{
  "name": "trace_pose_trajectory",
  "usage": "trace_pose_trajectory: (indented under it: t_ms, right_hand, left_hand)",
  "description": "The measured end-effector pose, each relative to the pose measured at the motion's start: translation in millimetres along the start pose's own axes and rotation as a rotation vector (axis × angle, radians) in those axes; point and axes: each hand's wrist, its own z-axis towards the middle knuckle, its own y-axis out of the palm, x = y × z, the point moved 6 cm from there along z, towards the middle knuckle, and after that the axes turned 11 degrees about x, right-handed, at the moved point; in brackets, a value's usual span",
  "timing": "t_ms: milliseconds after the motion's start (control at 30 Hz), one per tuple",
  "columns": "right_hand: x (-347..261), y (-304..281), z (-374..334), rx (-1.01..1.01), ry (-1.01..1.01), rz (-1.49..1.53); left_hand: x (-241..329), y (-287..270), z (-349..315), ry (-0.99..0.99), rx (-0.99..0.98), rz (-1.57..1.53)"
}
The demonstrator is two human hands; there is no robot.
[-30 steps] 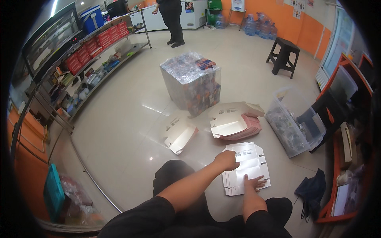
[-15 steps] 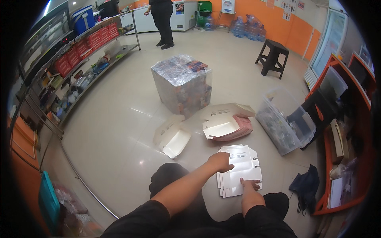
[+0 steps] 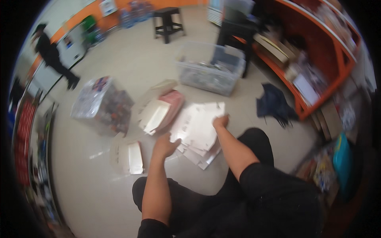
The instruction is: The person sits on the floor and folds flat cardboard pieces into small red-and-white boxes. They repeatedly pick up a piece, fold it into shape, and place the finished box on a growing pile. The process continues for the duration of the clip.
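Both hands clamp the flat white carton sheet (image 3: 198,125): left hand (image 3: 164,144) near edge, right hand (image 3: 220,121) far edge.

Both bare forearms reach forward from black sleeves. The left hand (image 3: 166,145) lies low, fingers bent; the right hand (image 3: 220,121) is closed, farther out.

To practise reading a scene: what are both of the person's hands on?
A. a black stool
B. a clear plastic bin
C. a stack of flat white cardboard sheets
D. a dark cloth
C: the left hand and right hand both rest on the stack of flat white cardboard sheets on the floor.
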Motion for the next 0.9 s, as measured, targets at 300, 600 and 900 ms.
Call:
trace_pose_trajectory:
  t_ms: [300, 600, 900]
  right_hand:
    - [-116.9, -85.4, -53.0, -0.274, -0.490, -0.068]
    - [-104.6, -114.3, -50.1, -0.392, -0.571, -0.129]
    - [-118.3, -123.5, -77.4, -0.333, -0.882, -0.106]
  left_hand:
    - [33.5, -2.5, -7.1, -0.075, -0.030, 0.048]
    - [34.2, 13.3, -6.8, -0.056, 0.021, -0.078]
    - [29.2, 51.1, 11.4, -0.329, -0.077, -0.727]
